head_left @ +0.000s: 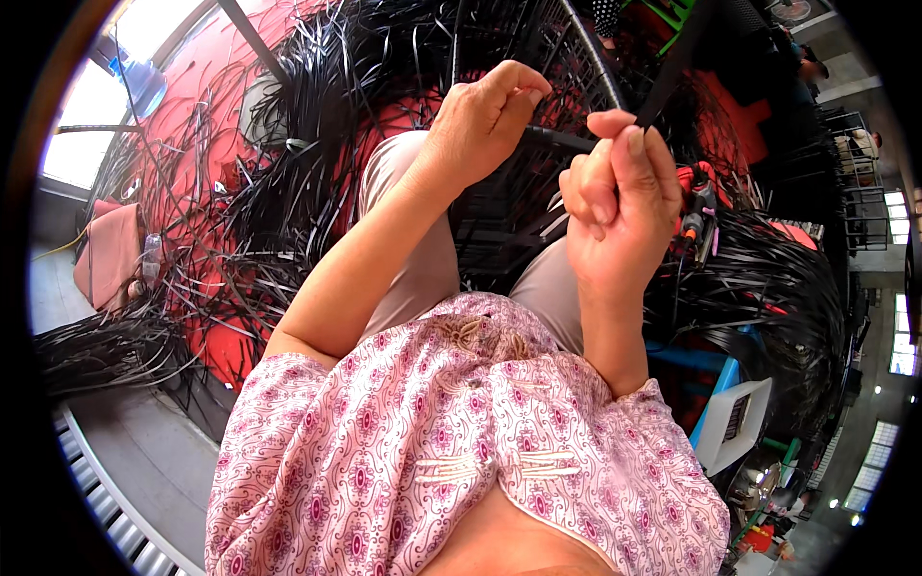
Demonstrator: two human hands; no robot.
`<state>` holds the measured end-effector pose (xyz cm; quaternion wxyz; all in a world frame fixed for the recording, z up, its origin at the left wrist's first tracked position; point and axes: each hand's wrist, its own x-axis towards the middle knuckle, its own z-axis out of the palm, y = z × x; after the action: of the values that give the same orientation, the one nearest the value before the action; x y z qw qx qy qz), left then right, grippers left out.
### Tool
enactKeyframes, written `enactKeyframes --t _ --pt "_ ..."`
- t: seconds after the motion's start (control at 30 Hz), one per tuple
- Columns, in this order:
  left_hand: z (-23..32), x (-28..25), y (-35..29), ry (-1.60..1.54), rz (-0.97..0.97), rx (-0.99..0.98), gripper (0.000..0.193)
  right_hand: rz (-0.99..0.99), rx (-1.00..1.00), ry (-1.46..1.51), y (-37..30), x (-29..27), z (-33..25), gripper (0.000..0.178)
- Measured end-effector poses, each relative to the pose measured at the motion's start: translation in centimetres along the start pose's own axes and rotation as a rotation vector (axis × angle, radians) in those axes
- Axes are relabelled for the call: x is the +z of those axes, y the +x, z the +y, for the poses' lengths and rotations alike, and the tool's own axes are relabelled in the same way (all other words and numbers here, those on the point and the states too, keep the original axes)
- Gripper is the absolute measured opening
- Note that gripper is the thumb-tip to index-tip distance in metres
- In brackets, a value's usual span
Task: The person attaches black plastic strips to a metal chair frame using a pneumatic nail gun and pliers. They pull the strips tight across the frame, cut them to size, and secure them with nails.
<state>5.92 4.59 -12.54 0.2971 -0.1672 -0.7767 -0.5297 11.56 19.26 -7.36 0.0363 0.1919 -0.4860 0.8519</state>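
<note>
My left hand [485,120] is raised over the dark work between my knees, thumb and forefinger pinched together. What those fingertips hold, if anything, is too fine to make out. On the right, my right hand [622,206] is closed, its fingers curled at the end of a flat black plastic strip [677,72] that runs up and away to the upper right. Just beyond both hands stands a black frame [594,53], one of its bars wrapped in strip. Its lower part, between my legs, is dark and hard to read.
Loose black strips [317,134] lie heaped over a red floor covering [192,115] on both sides. Nearby on the right are a red-and-black hand tool [693,219] and a blue crate [713,379]. A pink cloth [110,254] and a blue water jug [142,86] are at far left.
</note>
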Motion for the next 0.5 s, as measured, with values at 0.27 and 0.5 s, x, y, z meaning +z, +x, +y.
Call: enactKeyframes --t 0.27,0.5 --pt "0.3 -0.4 -0.8 0.047 -0.019 -0.068 0.015 -0.090 0.109 -0.085 3.7 0.5 0.4 0.033" --pt "0.5 -0.6 -0.9 0.053 -0.030 -0.079 0.014 -0.137 0.142 0.026 5.4 -1.7 0.9 0.032"
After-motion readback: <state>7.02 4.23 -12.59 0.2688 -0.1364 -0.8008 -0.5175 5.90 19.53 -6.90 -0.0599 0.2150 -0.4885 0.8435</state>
